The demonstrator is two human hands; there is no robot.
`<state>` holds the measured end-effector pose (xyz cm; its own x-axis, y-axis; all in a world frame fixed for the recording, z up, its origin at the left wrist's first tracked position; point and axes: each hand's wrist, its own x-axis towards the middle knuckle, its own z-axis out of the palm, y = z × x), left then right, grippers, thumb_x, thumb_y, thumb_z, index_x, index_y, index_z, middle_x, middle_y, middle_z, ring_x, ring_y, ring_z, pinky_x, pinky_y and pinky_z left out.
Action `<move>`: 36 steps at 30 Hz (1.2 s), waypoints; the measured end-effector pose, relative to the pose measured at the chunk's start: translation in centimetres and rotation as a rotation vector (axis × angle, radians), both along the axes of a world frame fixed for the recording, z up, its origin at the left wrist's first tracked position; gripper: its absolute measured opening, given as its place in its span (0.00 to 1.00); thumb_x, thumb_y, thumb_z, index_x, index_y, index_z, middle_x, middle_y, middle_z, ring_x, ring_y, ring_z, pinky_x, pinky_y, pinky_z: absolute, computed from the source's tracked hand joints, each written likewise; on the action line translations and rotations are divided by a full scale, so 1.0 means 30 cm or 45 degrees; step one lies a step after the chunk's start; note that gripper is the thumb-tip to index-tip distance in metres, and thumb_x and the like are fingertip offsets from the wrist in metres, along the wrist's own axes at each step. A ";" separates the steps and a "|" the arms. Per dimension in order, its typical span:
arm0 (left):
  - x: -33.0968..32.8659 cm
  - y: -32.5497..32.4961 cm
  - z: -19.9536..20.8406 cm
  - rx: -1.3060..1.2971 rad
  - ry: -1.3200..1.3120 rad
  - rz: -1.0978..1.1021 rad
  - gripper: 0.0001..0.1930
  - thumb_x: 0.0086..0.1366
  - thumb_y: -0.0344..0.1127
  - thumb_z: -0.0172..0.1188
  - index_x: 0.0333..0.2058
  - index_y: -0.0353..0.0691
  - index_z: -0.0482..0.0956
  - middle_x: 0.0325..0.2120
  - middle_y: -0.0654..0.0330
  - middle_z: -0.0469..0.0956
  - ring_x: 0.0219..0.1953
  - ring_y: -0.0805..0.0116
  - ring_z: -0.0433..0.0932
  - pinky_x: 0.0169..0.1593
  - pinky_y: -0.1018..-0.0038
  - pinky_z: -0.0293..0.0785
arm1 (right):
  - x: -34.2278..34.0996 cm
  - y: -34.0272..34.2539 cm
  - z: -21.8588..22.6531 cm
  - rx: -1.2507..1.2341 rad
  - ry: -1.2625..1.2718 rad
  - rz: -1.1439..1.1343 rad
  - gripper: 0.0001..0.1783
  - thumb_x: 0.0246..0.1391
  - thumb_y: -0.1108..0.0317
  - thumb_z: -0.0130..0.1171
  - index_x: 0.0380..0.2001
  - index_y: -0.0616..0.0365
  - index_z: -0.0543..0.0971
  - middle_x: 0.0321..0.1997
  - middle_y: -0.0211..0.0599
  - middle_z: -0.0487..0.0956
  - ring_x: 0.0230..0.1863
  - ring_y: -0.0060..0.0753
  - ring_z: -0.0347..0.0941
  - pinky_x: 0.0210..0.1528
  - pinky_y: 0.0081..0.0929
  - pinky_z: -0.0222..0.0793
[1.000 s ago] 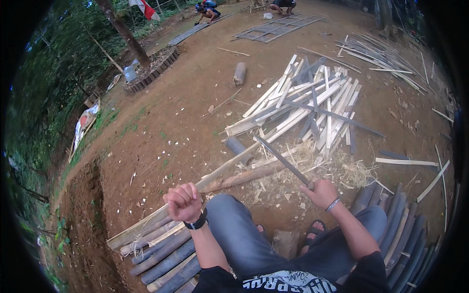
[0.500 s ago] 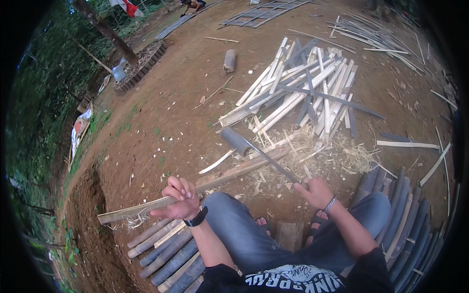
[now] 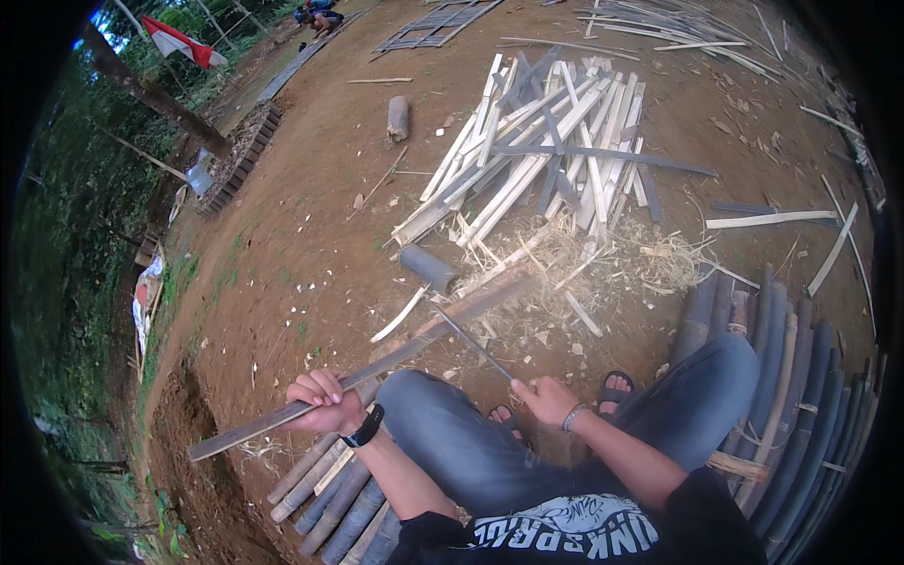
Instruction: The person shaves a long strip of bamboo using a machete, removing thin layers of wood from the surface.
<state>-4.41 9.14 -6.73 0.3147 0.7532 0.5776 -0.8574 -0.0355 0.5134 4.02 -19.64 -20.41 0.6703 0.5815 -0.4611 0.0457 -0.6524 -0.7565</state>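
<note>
My left hand (image 3: 325,403) is closed around the near left part of a long split bamboo strip (image 3: 407,349), a dark watch on its wrist. The strip slants away to the right, its far end among pale shavings. In my right hand (image 3: 548,399) is a machete (image 3: 476,346) with a thin dark blade; its handle is mostly hidden by my fingers. The blade points up and left, its tip at the strip's edge; whether they touch I cannot tell. A short bamboo log (image 3: 426,268) lies just beyond the strip.
Ahead lies a heap of split bamboo strips (image 3: 565,141) with curly shavings (image 3: 645,259) at its near side. Bamboo poles (image 3: 796,405) lie to my right and more poles (image 3: 344,499) by my left leg. Far left, a person (image 3: 325,21) crouches near a bamboo panel (image 3: 438,24).
My left hand has gone from open fingers to a grip around the strip. The strip has turned darker side up. My right hand has drawn the machete nearer and left. The view has shifted.
</note>
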 end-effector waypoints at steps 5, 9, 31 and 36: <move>0.011 0.004 -0.006 -0.097 -0.013 0.122 0.38 0.62 0.73 0.25 0.10 0.45 0.54 0.06 0.66 0.54 0.07 0.77 0.52 0.12 0.83 0.47 | 0.072 0.040 -0.078 -0.054 0.029 -0.172 0.44 0.58 0.35 0.40 0.14 0.72 0.75 0.12 0.58 0.73 0.23 0.54 0.77 0.33 0.44 0.71; 0.014 0.040 -0.005 -0.225 0.013 0.213 0.37 0.61 0.74 0.25 0.10 0.47 0.54 0.06 0.67 0.53 0.08 0.77 0.51 0.13 0.83 0.46 | -0.027 0.117 -0.010 0.188 -0.034 -0.025 0.44 0.57 0.34 0.40 0.13 0.70 0.75 0.16 0.59 0.75 0.26 0.57 0.77 0.35 0.47 0.70; 0.088 0.061 0.079 -0.552 0.235 0.809 0.36 0.61 0.74 0.32 0.11 0.48 0.58 0.08 0.67 0.56 0.11 0.76 0.59 0.16 0.83 0.56 | 0.014 0.239 -0.110 0.214 0.202 -0.117 0.43 0.58 0.34 0.41 0.11 0.68 0.72 0.10 0.52 0.70 0.19 0.48 0.76 0.28 0.44 0.70; 0.049 0.106 0.073 -0.763 0.277 0.988 0.33 0.62 0.73 0.35 0.16 0.48 0.58 0.11 0.68 0.58 0.12 0.77 0.60 0.18 0.84 0.59 | 0.039 0.241 -0.136 0.142 0.160 -0.030 0.40 0.58 0.37 0.42 0.14 0.68 0.74 0.13 0.53 0.73 0.22 0.53 0.77 0.32 0.45 0.72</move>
